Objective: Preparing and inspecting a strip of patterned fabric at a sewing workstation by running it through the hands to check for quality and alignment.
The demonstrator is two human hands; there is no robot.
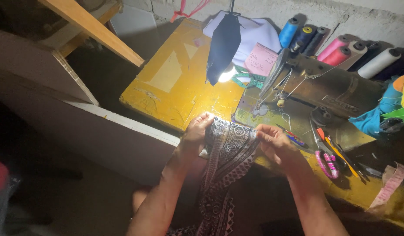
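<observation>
Here, both hands, left point(196, 133) and right point(275, 140), grip black-and-white patterned fabric point(230, 148) beside the old sewing machine point(328, 89) on the yellow table point(175, 87), not yet under the needle.

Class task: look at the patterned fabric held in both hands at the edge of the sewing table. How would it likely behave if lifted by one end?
The patterned fabric would probably be floppy: it bends between the left hand and right hand and hangs down past the yellow table. It looks thin, so likely light. It seems unlikely to roll or break.
</observation>
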